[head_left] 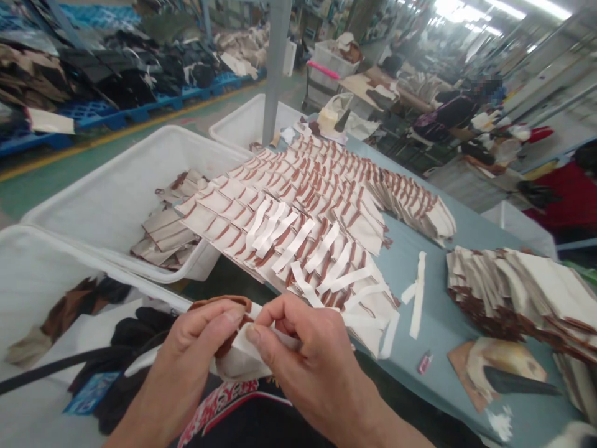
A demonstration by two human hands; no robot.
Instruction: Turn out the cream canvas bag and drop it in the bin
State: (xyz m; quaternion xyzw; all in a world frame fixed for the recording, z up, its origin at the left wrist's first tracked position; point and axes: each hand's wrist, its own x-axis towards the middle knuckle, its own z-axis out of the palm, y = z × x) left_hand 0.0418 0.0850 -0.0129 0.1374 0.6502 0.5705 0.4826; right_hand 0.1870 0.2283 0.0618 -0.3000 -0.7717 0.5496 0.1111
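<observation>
Close to my body, my left hand point(189, 345) is closed, its thumb and fingers pinching the brown edge of a cream-and-brown fabric piece point(242, 366). My right hand point(319, 348) is closed too, thumb against bent forefinger, on a white strip point(243, 341) that lies against the same piece. Part of the strip and most of the piece are hidden behind my fingers. Just beyond my hands, several loose white strips point(295, 246) lie across overlapping rows of cream pieces with brown edges point(224, 221) on the blue-green table point(401, 249).
White plastic bins point(107, 171) stand left of the table, one holding cream pieces point(168, 233). At right are a stack of cream pieces point(522, 286), a tape roll with a dark handle point(508, 370) and a small pink item point(425, 362). A grey post point(275, 68) rises behind.
</observation>
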